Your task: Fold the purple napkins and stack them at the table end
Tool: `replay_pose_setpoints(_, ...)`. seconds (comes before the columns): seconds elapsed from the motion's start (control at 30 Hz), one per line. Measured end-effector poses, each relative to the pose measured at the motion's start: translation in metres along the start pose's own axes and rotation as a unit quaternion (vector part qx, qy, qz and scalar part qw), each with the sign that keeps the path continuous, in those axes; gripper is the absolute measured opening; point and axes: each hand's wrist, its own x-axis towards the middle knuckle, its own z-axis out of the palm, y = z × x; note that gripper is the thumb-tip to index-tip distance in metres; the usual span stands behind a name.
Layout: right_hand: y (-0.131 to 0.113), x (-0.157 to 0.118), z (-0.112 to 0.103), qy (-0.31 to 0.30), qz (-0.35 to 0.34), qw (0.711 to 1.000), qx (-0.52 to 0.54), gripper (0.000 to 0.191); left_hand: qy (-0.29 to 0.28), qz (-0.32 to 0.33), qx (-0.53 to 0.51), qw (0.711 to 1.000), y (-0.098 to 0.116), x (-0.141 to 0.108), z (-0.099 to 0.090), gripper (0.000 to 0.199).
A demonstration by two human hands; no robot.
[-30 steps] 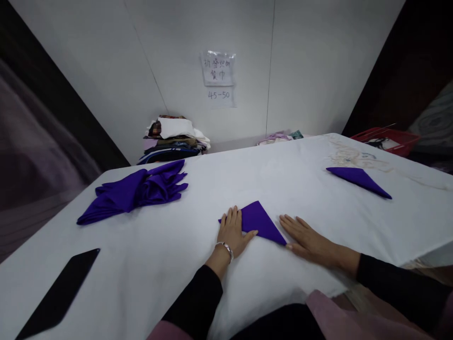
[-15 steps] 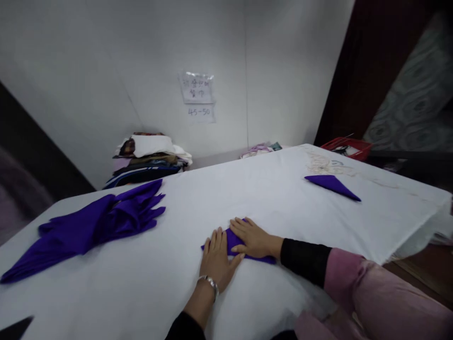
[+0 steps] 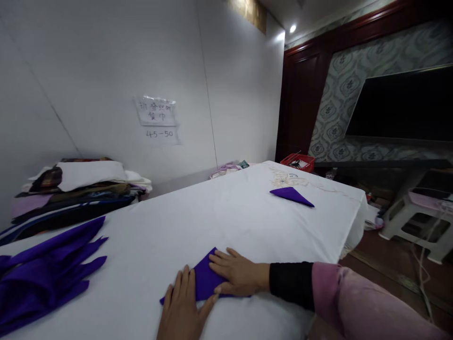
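A purple cloth napkin (image 3: 205, 280), folded into a triangle, lies on the white tablecloth (image 3: 141, 274) in front of me. My left hand (image 3: 184, 302) rests flat on its left part, fingers stretched out. On the right part of the same napkin lies my right hand (image 3: 235, 273), palm down with its fingers spread. Parts of the napkin are hidden under both hands. Further off to the right sits another folded purple napkin (image 3: 292, 196). A loose heap of purple cloths (image 3: 46, 278) lies at the left and runs out of view.
A stack of folded fabrics (image 3: 88, 189) stands beyond the table's left edge, by the wall. Paper signs (image 3: 159, 120) are fixed to the wall. A red basket (image 3: 297, 161) stands past the far corner. At the right are a white stool (image 3: 417, 217) and a dark screen (image 3: 403, 108).
The view has turned to the right and up, so the screen and stool now show. Both hands stay on the folded napkin, and the right hand uncovers more of its middle.
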Motion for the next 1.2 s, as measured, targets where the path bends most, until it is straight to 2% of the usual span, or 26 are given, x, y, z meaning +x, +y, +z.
replay_pose_setpoints(0.2,0.01,-0.043,-0.002,-0.015,0.0,0.998,0.055,0.07,-0.063,-0.047,-0.002,0.997,0.022,0.002,-0.028,0.089)
replay_pose_setpoints(0.33,0.014,-0.047,-0.01,-0.02,0.032,0.989,0.144,0.055,-0.107,-0.052,0.009,0.993,0.034,0.001,-0.043,0.086)
replay_pose_setpoints(0.47,0.022,-0.019,-0.017,0.027,0.111,0.966,0.233,0.052,-0.125,-0.04,0.012,0.991,0.038,-0.002,-0.051,0.088)
replay_pose_setpoints(0.6,0.029,0.022,-0.017,0.018,0.193,0.936,0.295,0.066,-0.13,-0.041,0.015,0.99,0.04,-0.004,-0.056,0.089)
replay_pose_setpoints(0.73,0.025,0.05,-0.011,-0.008,0.203,0.916,0.347,0.075,-0.135,-0.04,0.015,0.99,0.039,-0.005,-0.056,0.09)
replay_pose_setpoints(0.8,0.021,0.055,-0.007,-0.023,0.205,0.892,0.402,0.08,-0.135,-0.04,0.013,0.99,0.038,-0.005,-0.057,0.09)
replay_pose_setpoints(0.93,0.017,0.054,-0.004,-0.038,0.233,0.831,0.504,0.085,-0.126,-0.037,-0.007,0.991,0.04,-0.006,-0.058,0.088)
replay_pose_setpoints(1.03,0.023,0.05,-0.002,-0.042,0.234,0.818,0.524,0.082,-0.105,-0.044,-0.044,0.993,0.04,-0.006,-0.06,0.085)
replay_pose_setpoints(1.1,0.032,0.049,-0.001,-0.037,0.222,0.814,0.535,0.079,-0.069,-0.065,-0.068,0.993,0.038,-0.006,-0.06,0.081)
replay_pose_setpoints(1.2,0.051,0.049,0.0,-0.01,0.199,0.832,0.517,0.071,0.01,-0.101,-0.095,0.99,0.035,-0.007,-0.062,0.074)
